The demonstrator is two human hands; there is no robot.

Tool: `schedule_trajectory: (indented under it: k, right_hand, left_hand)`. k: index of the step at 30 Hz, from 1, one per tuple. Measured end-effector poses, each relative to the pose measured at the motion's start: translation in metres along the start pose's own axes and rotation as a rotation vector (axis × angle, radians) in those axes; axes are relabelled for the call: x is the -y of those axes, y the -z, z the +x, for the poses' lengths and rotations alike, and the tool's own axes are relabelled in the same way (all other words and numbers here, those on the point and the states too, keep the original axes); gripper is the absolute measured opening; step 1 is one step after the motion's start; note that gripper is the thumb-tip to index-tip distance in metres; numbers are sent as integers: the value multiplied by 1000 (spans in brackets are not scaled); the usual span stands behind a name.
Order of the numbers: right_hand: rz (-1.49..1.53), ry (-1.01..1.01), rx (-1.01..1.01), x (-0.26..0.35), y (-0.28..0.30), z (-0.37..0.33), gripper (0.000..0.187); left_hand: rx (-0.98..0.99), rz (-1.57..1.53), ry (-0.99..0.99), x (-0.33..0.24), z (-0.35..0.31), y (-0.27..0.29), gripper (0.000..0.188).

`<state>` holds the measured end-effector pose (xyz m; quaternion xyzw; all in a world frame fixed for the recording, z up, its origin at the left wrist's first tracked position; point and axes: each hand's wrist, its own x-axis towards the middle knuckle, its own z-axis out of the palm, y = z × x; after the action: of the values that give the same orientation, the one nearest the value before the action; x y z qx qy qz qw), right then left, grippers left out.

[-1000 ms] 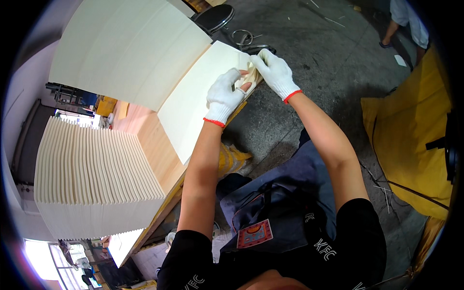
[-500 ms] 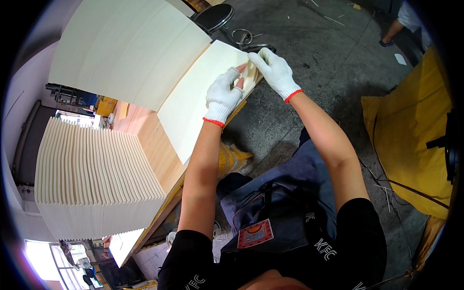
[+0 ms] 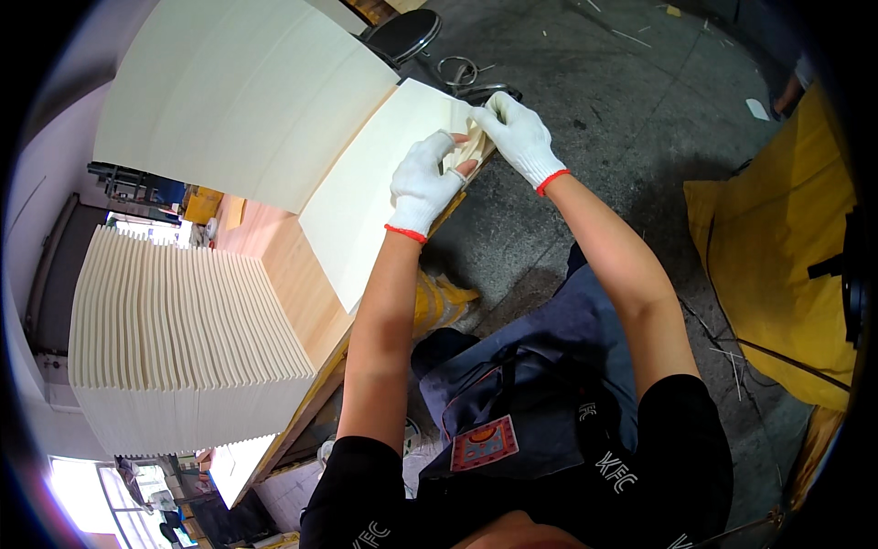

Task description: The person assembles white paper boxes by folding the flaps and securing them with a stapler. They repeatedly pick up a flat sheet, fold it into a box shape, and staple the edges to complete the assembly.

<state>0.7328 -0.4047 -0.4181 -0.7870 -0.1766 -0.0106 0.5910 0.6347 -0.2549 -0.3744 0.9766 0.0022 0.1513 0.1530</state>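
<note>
A white sheet or board point(image 3: 361, 197) lies on the pale wooden table point(image 3: 297, 288) in front of me. At its far right corner is a small bunch of thin cream strips point(image 3: 474, 149). My left hand point(image 3: 423, 180), in a white knit glove with bare thumb and fingertip, reaches over the board and closes around the strips from the left. My right hand point(image 3: 519, 135), gloved too, has curled fingers pinching the upper right side of the same bunch. Its fingertips are partly hidden.
Left stands a tall stack of pale boards point(image 3: 192, 329), edges toward me. A large pale panel point(image 3: 256, 91) rises behind the table. Beyond are a black round stool point(image 3: 405, 35) and scrap-strewn grey floor point(image 3: 604, 101). Yellow sheeting point(image 3: 777, 247) hangs at right, with a person partly visible beyond.
My left fingers and thumb have shifted slightly on the cream strips, and my right hand has turned a little. The person at far right has moved mostly behind the yellow sheeting.
</note>
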Motion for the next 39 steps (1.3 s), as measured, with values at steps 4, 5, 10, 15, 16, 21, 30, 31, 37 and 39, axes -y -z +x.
schedule_trajectory:
  k: [4,5,10,15,16,21,30,31,37,39]
  right_hand:
    - [-1,6,-5,-2,1,0,44]
    - [-5,7,5,-3,2,0,45]
    - [60,-24,-40,2,26,-9,51]
    - [206,-218,-74,-31,69,-15,44]
    - [204,-233,-56,-23,75,-21,41]
    - [49,-40,95,6,60,-38,42]
    - [-123,484,407,110,-58,-89,69]
    - [-192,549,553,123,-77,-94,85]
    - [-799,706,680,153,-179,-147,109]
    - [-819,717,590,143,-191,-157,111]
  left_hand:
    - [5,-12,-1,1,1,-1,36]
    - [18,1,6,-1,1,0,34]
    - [20,164,-141,-13,-3,1,44]
    - [-103,200,-34,-25,-23,6,52]
    - [-55,239,41,-23,-26,10,49]
    - [225,136,530,6,-25,64,47]
    - [-1120,-765,269,66,-101,187,33]
    - [-1177,-775,280,69,-114,193,32]
    - [-1305,-721,371,91,-151,193,39]
    - [-1309,-704,346,104,-152,195,38]
